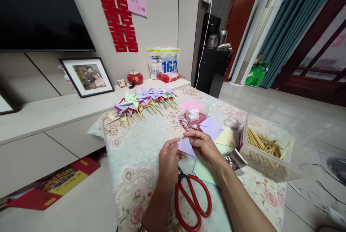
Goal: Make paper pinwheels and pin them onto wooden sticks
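Note:
Between both hands, above the middle of the table, is a lilac sheet of paper (186, 147). My left hand (169, 154) pinches its left edge. The fingers of my right hand (201, 143) are closed on its upper right part, hiding some of it. Right below the hands lie scissors with red handles (193, 201), their blades partly under my left hand. Near my right wrist are green paper sheets (207, 170) and a small open box of metal pieces (234, 163). Another lilac square (211, 126) with cut lines and a pale yellow sheet (225, 140) lie just beyond.
Finished paper pinwheels (146, 98) on sticks are piled at the table's far left. A clear bin of wooden sticks (270, 160) stands at the right edge. Behind are a round clear container (195, 112), pink paper (186, 104) and a cabinet with a framed photo (88, 77).

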### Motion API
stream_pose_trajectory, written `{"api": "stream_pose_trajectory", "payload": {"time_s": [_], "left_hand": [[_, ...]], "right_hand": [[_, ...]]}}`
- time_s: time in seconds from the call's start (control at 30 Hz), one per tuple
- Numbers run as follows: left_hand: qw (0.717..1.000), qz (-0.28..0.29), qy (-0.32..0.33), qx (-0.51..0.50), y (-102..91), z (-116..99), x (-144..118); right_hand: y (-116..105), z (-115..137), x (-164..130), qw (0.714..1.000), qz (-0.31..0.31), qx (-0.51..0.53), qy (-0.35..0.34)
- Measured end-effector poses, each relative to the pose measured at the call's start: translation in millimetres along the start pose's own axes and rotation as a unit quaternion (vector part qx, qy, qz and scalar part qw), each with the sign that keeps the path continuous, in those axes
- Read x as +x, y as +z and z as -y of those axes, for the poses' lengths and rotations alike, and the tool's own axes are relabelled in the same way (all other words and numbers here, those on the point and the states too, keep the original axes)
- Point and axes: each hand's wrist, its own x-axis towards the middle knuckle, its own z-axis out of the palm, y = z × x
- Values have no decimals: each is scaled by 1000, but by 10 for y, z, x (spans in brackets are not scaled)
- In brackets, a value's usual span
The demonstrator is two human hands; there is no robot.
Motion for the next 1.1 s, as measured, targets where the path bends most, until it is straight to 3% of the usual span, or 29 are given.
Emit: {"api": "stream_pose_trajectory", "payload": {"time_s": [0.37, 0.67, 1.1], "left_hand": [[1000, 5, -7, -10, 7, 23, -5], [1000, 26, 11, 10, -22, 62, 1], [1000, -2, -4, -4, -20, 52, 15]], "right_hand": [[-42, -36, 21, 994, -8, -111, -10], [-78, -55, 52, 992, -20, -123, -17], [-77, -63, 38, 994, -32, -107, -6]]}}
